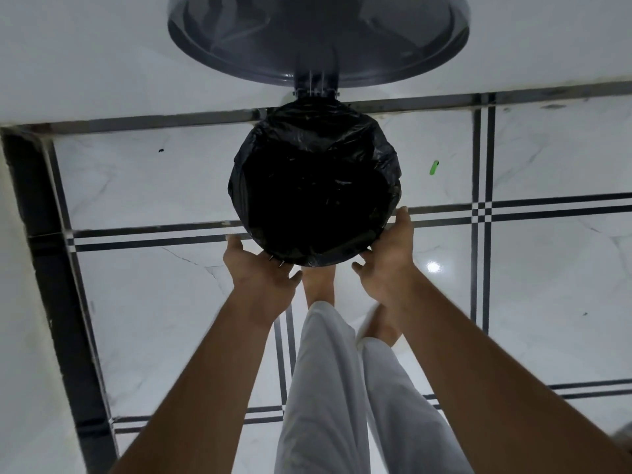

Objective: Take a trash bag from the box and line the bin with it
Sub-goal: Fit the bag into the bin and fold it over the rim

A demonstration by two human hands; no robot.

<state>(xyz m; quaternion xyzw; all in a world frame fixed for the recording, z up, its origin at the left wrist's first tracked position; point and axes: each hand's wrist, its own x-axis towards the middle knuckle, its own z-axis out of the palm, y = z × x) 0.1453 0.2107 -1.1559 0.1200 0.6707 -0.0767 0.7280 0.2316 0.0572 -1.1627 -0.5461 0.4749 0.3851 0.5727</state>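
From the bottom of the frame I saw both bare forearms reaching up toward centre, with white trouser legs (321,388) and bare feet between them. My left hand (261,268) lay against the lower left edge of the bin, fingers straight and spread, pressing the plastic. My right hand (390,254) cupped the lower right edge, fingers fairly straight along the rim; I could not tell whether they pinched the plastic. The crinkled black plastic trash bag (314,186) sat in the round bin at centre frame, folded over its rim. Beyond it, at top centre, the round dark grey plastic lid (318,39) stood open on its hinge. A small green object (433,167) lay on the white marble-look tiled floor (154,186) at right.
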